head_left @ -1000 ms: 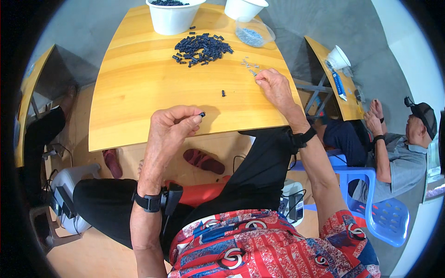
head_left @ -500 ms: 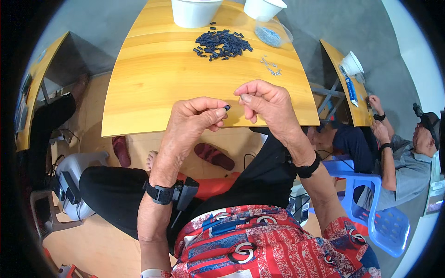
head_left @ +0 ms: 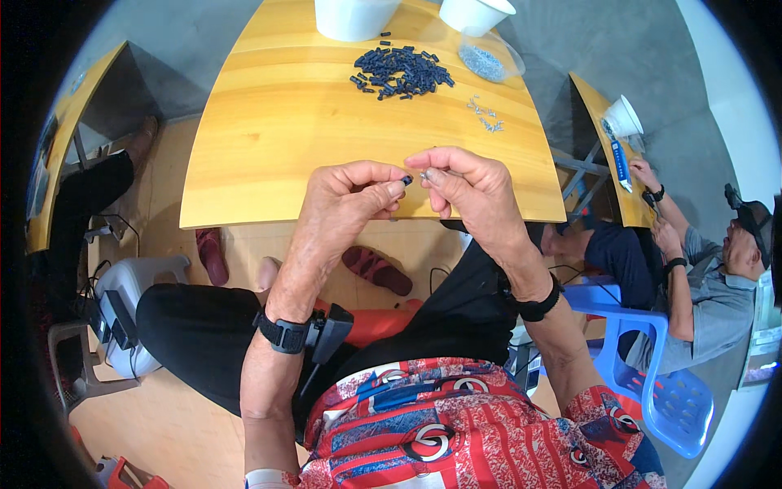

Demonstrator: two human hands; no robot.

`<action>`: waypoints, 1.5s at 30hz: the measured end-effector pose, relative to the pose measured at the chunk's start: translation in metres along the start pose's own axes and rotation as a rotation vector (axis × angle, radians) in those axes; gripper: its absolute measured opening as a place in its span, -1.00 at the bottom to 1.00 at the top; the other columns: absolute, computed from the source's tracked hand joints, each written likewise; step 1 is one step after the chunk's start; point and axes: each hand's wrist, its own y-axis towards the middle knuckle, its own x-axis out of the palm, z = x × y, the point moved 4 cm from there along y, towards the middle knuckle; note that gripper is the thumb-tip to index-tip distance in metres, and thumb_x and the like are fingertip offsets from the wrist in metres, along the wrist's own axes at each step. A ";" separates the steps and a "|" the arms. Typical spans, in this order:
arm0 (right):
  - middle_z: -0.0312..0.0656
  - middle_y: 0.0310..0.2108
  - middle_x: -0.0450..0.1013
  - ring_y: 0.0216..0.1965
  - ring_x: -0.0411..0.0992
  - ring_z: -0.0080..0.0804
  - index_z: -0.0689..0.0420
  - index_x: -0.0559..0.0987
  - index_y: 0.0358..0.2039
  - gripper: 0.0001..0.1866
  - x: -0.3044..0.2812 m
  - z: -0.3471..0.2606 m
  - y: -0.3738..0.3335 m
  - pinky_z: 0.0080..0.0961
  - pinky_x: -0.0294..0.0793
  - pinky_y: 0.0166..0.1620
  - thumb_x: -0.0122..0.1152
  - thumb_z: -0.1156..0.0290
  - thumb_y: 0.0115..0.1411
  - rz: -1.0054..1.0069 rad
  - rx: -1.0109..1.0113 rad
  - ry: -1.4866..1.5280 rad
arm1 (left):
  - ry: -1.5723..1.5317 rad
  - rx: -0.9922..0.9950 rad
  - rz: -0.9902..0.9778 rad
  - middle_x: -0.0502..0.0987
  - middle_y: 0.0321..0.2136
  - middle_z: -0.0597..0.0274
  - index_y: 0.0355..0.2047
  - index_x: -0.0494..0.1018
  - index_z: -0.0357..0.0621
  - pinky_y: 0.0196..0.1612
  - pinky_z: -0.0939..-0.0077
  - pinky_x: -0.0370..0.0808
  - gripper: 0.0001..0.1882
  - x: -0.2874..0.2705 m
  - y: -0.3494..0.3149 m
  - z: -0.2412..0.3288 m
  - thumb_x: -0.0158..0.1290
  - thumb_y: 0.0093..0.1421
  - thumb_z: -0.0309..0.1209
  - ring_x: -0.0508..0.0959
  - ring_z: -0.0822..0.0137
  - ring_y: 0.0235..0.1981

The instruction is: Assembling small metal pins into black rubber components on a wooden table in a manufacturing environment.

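Observation:
Over the table's near edge, my left hand (head_left: 338,198) pinches a small dark plastic piece (head_left: 406,180) between thumb and forefinger. Facing it, my right hand (head_left: 481,196) has its thumb and forefinger closed on a tiny silvery screw (head_left: 423,175). A narrow gap separates the screw from the dark piece. Farther back lies a heap of similar short black plastic pieces (head_left: 403,73). To the right of the heap, several loose silvery screws (head_left: 489,122) are scattered on the wood.
A white bucket (head_left: 358,20) and a white tub (head_left: 476,12) stand at the back of the wooden table (head_left: 269,155). Near the tub is a clear bag of screws (head_left: 485,61). At right, a person sits on a blue plastic chair (head_left: 652,326) beside another table.
My right hand has come slightly closer to the left, and the screw now shows at its fingertips. The view has shifted a little, so the table items appear higher and farther right.

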 end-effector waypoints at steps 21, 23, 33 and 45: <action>-0.35 -0.52 0.40 -0.61 0.27 -0.72 0.24 0.46 -0.18 -0.79 0.001 0.000 0.001 -0.72 0.31 -0.54 0.04 0.51 0.15 -0.134 0.041 -0.149 | 0.183 0.098 -0.055 0.55 -0.58 0.29 -0.38 0.57 -0.28 -0.49 0.69 0.45 -0.90 0.006 0.002 -0.004 0.09 0.10 -0.56 0.45 0.58 -0.58; -0.35 -0.52 0.40 -0.61 0.27 -0.72 0.24 0.47 -0.18 -0.79 0.001 0.001 0.001 -0.72 0.30 -0.54 0.04 0.51 0.16 -0.121 0.028 -0.159 | 0.183 0.096 -0.053 0.56 -0.57 0.29 -0.37 0.58 -0.27 -0.49 0.68 0.45 -0.90 0.006 0.002 -0.004 0.10 0.10 -0.56 0.46 0.58 -0.58; -0.34 -0.59 0.39 -0.58 0.30 -0.68 0.24 0.49 -0.23 -0.82 0.000 -0.003 0.001 -0.67 0.32 -0.49 0.08 0.55 0.12 0.000 -0.085 -0.267 | 0.113 0.081 -0.044 0.57 -0.55 0.25 -0.37 0.57 -0.27 -0.47 0.67 0.49 -0.90 0.009 0.002 -0.006 0.10 0.09 -0.57 0.52 0.55 -0.56; -0.13 -0.54 0.42 -0.51 0.42 -0.40 0.23 0.51 -0.31 -0.82 0.005 -0.004 0.003 -0.51 0.40 -0.41 0.05 0.60 0.04 0.099 -0.278 -0.449 | 0.075 0.119 0.030 0.55 -0.57 0.26 -0.39 0.56 -0.30 -0.49 0.68 0.47 -0.92 0.010 0.005 -0.009 0.09 0.09 -0.59 0.49 0.54 -0.58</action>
